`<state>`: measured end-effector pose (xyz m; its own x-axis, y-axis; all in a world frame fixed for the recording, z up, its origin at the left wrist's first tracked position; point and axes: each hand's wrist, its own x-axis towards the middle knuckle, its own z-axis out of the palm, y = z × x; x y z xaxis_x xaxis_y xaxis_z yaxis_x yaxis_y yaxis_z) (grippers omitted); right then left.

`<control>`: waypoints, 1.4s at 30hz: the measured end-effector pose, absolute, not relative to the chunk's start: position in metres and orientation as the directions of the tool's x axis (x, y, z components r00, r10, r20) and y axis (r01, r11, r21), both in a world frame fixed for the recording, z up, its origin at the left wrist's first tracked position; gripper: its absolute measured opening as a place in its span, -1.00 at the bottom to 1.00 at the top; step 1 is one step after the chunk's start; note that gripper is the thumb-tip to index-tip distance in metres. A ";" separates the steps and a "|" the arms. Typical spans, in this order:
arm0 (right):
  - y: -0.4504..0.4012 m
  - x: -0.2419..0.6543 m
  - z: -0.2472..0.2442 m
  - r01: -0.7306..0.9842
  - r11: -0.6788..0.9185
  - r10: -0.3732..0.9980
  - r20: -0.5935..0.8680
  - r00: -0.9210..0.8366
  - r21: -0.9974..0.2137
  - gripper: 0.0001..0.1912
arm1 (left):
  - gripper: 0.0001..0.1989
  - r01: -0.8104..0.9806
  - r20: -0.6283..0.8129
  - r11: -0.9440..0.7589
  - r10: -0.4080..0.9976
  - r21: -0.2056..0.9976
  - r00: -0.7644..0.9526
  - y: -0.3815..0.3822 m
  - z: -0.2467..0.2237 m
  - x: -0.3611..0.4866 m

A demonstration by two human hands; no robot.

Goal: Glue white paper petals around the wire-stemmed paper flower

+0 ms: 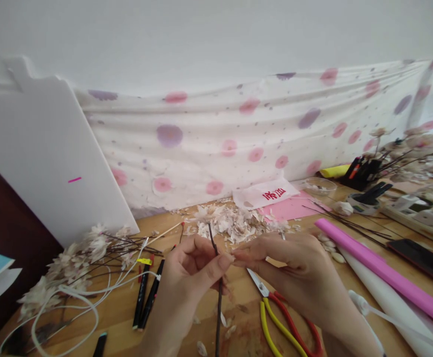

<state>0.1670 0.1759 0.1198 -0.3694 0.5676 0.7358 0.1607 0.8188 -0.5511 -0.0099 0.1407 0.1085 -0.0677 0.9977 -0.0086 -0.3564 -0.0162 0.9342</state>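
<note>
My left hand [192, 277] pinches a thin dark stem [218, 320] between thumb and fingers. The stem stands nearly upright, its tip above the hand and its lower end running down out of view. My right hand [293, 263] meets the left thumb at the stem, its fingertips pressed together. Whatever they grip there is too small or hidden to name. Beneath the right hand lie scissors [264, 290] with red and yellow handles. Behind both hands is a heap of pale dried petals [235, 223].
White flowers on stems [93, 253], a white cable [97, 315] and black markers [142, 292] lie at left. To the right are a pink roll [383, 270], dark wires [353, 223], a phone [422, 258] and a tape roll [363, 203]. A white board [53, 148] leans against the wall.
</note>
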 end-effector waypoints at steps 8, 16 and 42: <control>0.175 0.169 0.120 0.153 0.797 0.579 0.667 -0.469 -0.584 -0.76 | -0.60 -0.357 -0.006 -0.014 0.998 0.934 -0.055 0.144 0.107 -0.016; 0.179 0.172 0.120 -0.024 0.768 0.560 0.689 -0.459 -0.640 -0.64 | -0.61 -0.402 -0.029 0.016 0.999 0.915 -0.027 0.146 0.104 -0.019; 0.176 0.177 0.128 0.157 0.815 0.560 0.688 -0.461 -0.557 -0.89 | -0.63 -0.358 -0.018 -0.006 0.998 0.934 -0.064 0.143 0.111 -0.015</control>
<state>0.1767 0.1756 0.1283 -0.4615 0.5598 0.6883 0.1575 0.8152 -0.5574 -0.0147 0.1432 0.1105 -0.0639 0.9978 -0.0177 -0.3576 -0.0063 0.9339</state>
